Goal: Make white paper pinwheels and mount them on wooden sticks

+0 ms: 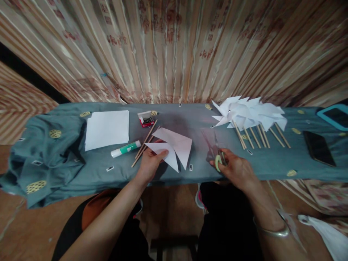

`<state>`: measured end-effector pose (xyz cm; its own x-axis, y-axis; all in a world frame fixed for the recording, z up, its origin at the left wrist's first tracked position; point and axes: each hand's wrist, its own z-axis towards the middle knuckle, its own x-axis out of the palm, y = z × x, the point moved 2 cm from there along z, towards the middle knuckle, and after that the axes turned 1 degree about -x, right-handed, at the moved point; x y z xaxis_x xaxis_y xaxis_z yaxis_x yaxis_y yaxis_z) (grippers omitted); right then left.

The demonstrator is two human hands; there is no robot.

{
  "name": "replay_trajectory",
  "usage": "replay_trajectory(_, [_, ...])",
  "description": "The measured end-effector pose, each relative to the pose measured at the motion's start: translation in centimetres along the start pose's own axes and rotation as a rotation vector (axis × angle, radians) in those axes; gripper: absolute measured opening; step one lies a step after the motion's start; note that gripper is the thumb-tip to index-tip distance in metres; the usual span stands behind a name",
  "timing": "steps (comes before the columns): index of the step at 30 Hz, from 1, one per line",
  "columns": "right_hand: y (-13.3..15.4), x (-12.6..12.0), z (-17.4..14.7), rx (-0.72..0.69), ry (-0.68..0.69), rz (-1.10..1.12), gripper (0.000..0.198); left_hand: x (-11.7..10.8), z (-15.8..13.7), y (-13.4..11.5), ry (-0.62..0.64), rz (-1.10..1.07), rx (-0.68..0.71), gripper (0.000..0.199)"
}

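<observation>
In my left hand (150, 164) is a white sheet of paper (178, 141), pinched near its left corner. Cuts run into the sheet and split it into pointed flaps. My right hand (237, 168) has its fingers in the handles of a pair of scissors (218, 161) with yellow-green grips. The scissors stand apart from the paper, to its right, and their blades point away from me, smeared by motion. Thin wooden sticks (141, 149) lie just beyond my left hand, partly beneath the paper. Next to them rests a glue stick (125, 149) with a green label.
A stack of white paper (107, 129) lies at the left, near bunched cloth (49, 156). Behind the sticks sits a small open red box (146, 119). Several paper pinwheels (250, 112) on sticks lie back right, beside a dark phone (318, 148) and a blue-framed object (333, 116).
</observation>
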<state>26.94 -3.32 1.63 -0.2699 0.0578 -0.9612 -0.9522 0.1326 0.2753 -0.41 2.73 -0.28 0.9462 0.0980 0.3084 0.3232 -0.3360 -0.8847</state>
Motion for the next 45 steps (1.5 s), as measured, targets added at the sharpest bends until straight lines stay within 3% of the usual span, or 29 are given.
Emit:
replay_trajectory(5, [0.0, 1.7, 0.9, -0.104, -0.122, -0.166, 0.06, -0.3, -0.9, 0.9, 0.038, 0.035, -0.032, 0.037])
replay_trajectory(11, [0.5, 1.6, 1.5, -0.133, -0.212, -0.229, 0.041, -0.7, -1.3, 1.1, 0.085, 0.052, -0.051, 0.035])
replay_trajectory(15, [2.1, 1.7, 1.2, -0.261, -0.311, -0.084, 0.04, -0.2, -1.1, 1.6, 0.158, 0.052, -0.018, 0.03])
replay_trajectory(21, [6.2, 3.6, 0.4, -0.476, -0.24, 0.128, 0.038, -0.2, -1.1, 1.2, 0.214, 0.125, 0.103, 0.03])
replay_trajectory(23, [7.2, 4.0, 0.3, -0.506, -0.198, 0.149, 0.038, -1.2, -1.2, -0.1, 0.236, 0.328, 0.231, 0.025])
replay_trajectory(25, [7.7, 4.3, 0.4, -0.518, -0.173, 0.158, 0.038, -2.9, -1.2, -1.9, 0.148, 0.579, 0.367, 0.025])
replay_trajectory(28, [7.9, 4.4, 0.7, -0.51, -0.164, 0.157, 0.039, -6.3, -0.9, -4.7, -0.003, 0.786, 0.53, 0.022])
replay_trajectory(32, [8.0, 4.5, 1.0, -0.497, -0.166, 0.166, 0.039, -10.8, -0.4, -6.7, -0.194, 1.028, 0.596, 0.03])
replay_trajectory(35, [8.2, 4.6, 1.2, -0.488, -0.163, 0.193, 0.039, -12.7, -0.1, -6.5, -0.2, 1.182, 0.585, 0.037])
replay_trajectory(41, [8.7, 4.7, 1.5, -0.472, -0.154, 0.219, 0.04, -13.9, 0.4, -5.2, -0.174, 1.261, 0.586, 0.032])
replay_trajectory(45, [9.4, 4.2, 1.4, -0.455, -0.162, 0.289, 0.038, -14.0, 0.4, -5.5, -0.195, 1.2, 0.584, 0.029])
